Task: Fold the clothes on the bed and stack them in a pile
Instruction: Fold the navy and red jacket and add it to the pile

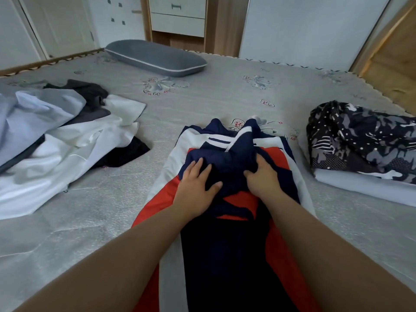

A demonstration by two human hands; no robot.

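Note:
A navy, red and white jacket (pixel 227 244) lies lengthwise on the bed in front of me, its upper part bunched up. My left hand (pixel 195 185) rests flat on the navy fabric with fingers spread. My right hand (pixel 262 176) lies beside it, its fingers curled into the bunched navy cloth and gripping it. At the right stands a pile (pixel 364 152) of folded clothes, a dark patterned piece on top of a white one. At the left lies a loose heap of unfolded clothes (pixel 60 136), white, pale blue, grey and black.
The grey flowered bed cover (pixel 213 95) spreads all around. A grey pillow (pixel 155 57) lies at the far side. Behind it stand white drawers (pixel 177 16) in a wooden frame and white cupboard doors. A wooden panel (pixel 391 64) stands at the right.

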